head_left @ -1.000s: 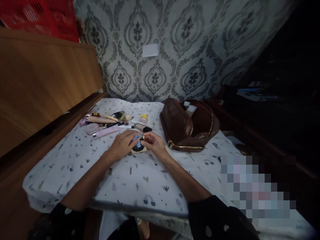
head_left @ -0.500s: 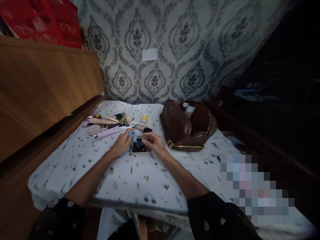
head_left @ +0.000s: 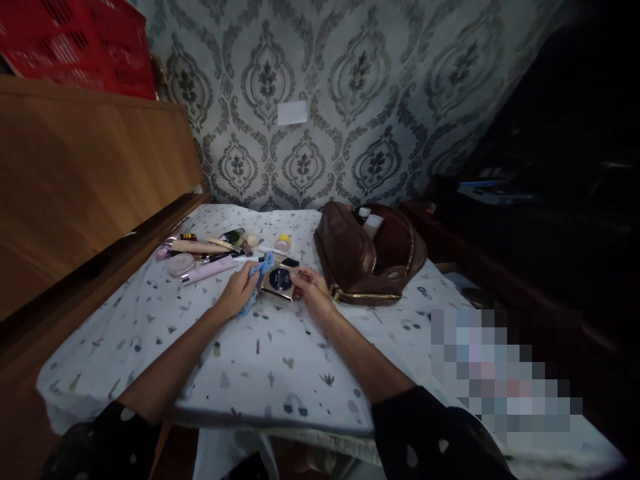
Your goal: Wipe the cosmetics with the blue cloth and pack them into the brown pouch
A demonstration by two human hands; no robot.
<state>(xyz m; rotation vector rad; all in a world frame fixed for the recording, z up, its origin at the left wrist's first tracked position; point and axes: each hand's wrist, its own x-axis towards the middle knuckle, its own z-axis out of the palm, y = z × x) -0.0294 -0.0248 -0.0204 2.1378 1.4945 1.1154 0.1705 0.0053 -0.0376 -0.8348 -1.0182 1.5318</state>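
Between my hands is a square gold makeup compact (head_left: pixel 279 281) with a round dark label, tilted above the cloth-covered table. My right hand (head_left: pixel 315 289) is closed on its right edge. A light blue cloth (head_left: pixel 262 268) is bunched in my left hand (head_left: pixel 237 288), whose fingers are closed round it at the compact's left side. Just behind the compact lies a small tube with a black cap (head_left: pixel 291 263), partly hidden. Further left lie a pink tube (head_left: pixel 209 269) and a round clear jar (head_left: pixel 182 265).
An open brown leather bag (head_left: pixel 345 243) with bottles inside stands to the right. Several brushes and cosmetics (head_left: pixel 200 247) lie at back left, near a yellow-lidded jar (head_left: pixel 283 241). A wooden cabinet (head_left: pixel 95 153) borders the left side; a patterned wall (head_left: pixel 320 80) rises behind.
The compact has tilted and turned in my right hand. More of the blue cloth now shows at its left side. The view has shifted slightly.
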